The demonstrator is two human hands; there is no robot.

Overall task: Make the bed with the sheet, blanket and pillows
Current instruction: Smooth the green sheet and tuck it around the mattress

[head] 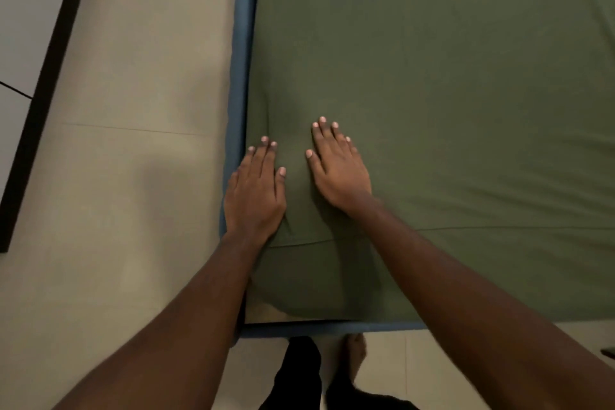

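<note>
**Hazards**

1. Nearest corner. The olive-green fabric sheet (pixel 432 76) drapes over the foot end of the mattress down to the blue padded bed frame (pixel 238 93). A pale patch (pixel 263 311) shows at the lowest left corner, so the corner is probably not fully covered. A smoothing stroke pushed away from this corner could drag the fabric up and uncover more.
2. Footing. One bare foot (pixel 354 348) stands on the beige tiled floor (pixel 133 176), close against the frame. Leaning further over the bed would put weight on the palms and could press in new creases.
3. Far right. Shallow wrinkles run across the sheet well apart from both hands. Laying a blanket over them would likely lock them in.

**Position of hands and sheet**

- Left hand (pixel 254 191): palm down and flat, fingers straight and close together, gripping nothing. It rests on the sheet at the bed's left edge, just beside the frame rail, with its heel near the crease where the top surface turns down.
- Right hand (pixel 339 170): likewise flat, fingers extended, holding nothing. It lies further in on the sheet, near the left hand but not touching it.
- The sheet lies under both palms and spreads beyond them across the whole visible bed.
- No blanket or pillow is in view.
</note>
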